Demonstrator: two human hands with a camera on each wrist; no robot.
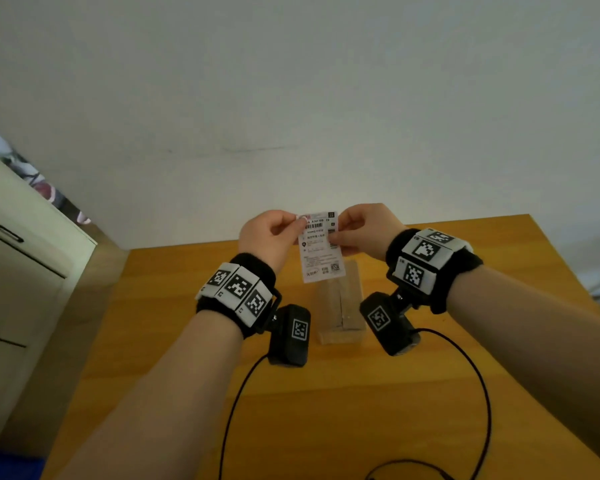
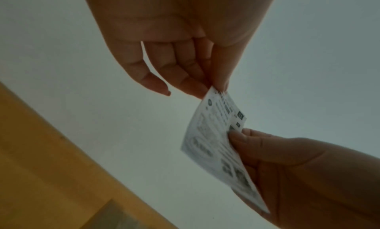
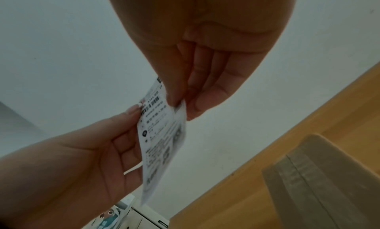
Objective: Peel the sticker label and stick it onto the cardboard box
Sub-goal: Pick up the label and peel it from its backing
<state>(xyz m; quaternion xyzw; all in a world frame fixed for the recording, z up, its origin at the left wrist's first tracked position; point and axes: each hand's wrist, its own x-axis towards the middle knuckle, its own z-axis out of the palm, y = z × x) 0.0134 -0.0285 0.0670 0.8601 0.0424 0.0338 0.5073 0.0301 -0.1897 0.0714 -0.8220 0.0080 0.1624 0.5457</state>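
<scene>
A white printed sticker label [image 1: 321,245] hangs upright in the air above the table. My left hand [image 1: 274,233] pinches its top left corner between thumb and fingers. My right hand [image 1: 359,232] pinches its right edge near the top. The label [image 2: 218,143] shows in the left wrist view, and the label [image 3: 162,135] also shows in the right wrist view, held from both sides. Below the hands a small cardboard box [image 1: 340,306] lies on the wooden table [image 1: 465,393], its taped seam facing up. The box [image 3: 329,183] also appears at the lower right of the right wrist view.
A pale cabinet [image 1: 21,278] with drawer handles stands left of the table. A white wall [image 1: 291,98] rises behind the table's far edge. Black cables [image 1: 478,386] from the wrist cameras trail over the near tabletop.
</scene>
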